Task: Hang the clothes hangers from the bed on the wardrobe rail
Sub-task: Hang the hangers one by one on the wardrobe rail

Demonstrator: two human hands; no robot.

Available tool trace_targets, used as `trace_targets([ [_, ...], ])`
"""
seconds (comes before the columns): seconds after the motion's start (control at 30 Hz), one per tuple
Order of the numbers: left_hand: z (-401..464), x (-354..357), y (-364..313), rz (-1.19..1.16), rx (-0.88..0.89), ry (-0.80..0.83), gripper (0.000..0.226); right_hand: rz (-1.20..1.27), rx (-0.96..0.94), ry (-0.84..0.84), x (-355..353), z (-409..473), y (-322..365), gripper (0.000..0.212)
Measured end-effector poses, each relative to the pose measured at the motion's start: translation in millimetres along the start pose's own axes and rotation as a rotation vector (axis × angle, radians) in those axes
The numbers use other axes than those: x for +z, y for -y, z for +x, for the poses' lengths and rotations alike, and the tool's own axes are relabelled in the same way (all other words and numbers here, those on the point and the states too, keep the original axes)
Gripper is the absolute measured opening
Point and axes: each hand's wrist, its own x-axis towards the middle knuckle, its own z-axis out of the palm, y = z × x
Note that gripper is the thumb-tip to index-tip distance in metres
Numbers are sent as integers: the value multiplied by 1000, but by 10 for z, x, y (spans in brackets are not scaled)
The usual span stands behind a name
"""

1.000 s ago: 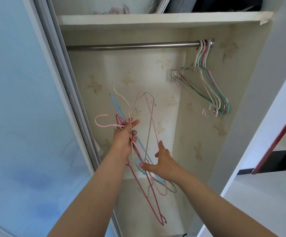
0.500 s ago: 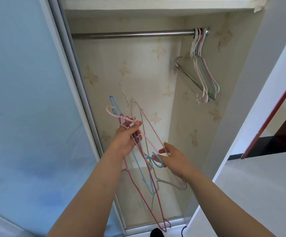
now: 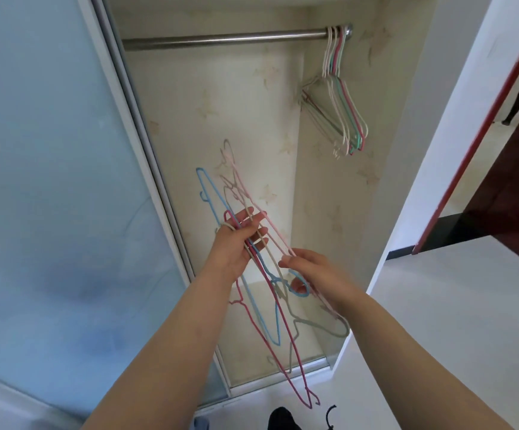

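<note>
Together, left hand [image 3: 236, 243] grips several tangled wire hangers [image 3: 261, 274]; right hand [image 3: 311, 274] pinches one blue hook [image 3: 298, 287].

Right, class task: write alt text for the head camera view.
A left hand grips a bundle of wire hangers before an open wardrobe; the right hand pinches one. More hangers hang on the rail.
</note>
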Motion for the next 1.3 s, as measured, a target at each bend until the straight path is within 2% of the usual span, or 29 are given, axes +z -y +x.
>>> trace_targets([
  [0.1,-58,50,-2,11,-29,-4,28,81,12,56,-33,-28,60,69],
  [0.3,-98,235,61,120,-38,54,22,234,-11,55,0,75,207,88],
  [0.33,-101,257,85,152,-34,67,22,260,-16,50,-3,99,252,85],
  [0.4,-97,286,112,218,-28,78,22,255,-42,57,-56,114,347,65],
  [0.47,-62,297,100,274,-23,46,22,207,-33,56,-197,128,389,52],
  [0.5,-24,292,91,284,-20,16,21,155,-28,35,-296,141,379,52],
  [0.6,109,227,91,297,-7,-74,22,-59,-14,-72,-626,184,314,72],
  [0.67,173,166,129,351,-14,-98,22,-133,-11,-93,-821,189,303,73],
  [0.8,246,94,205,457,-74,-72,21,-199,-37,-122,-1036,242,361,83],
  [1.07,320,28,210,561,-118,-95,19,-267,-57,-119,-1170,410,419,80],
  [1.2,341,-33,261,574,-114,-104,17,-175,-121,-173,-1202,526,436,68],
  [1.3,384,-47,283,546,-127,-128,17,-6,-86,-179,-1203,652,443,65],
])
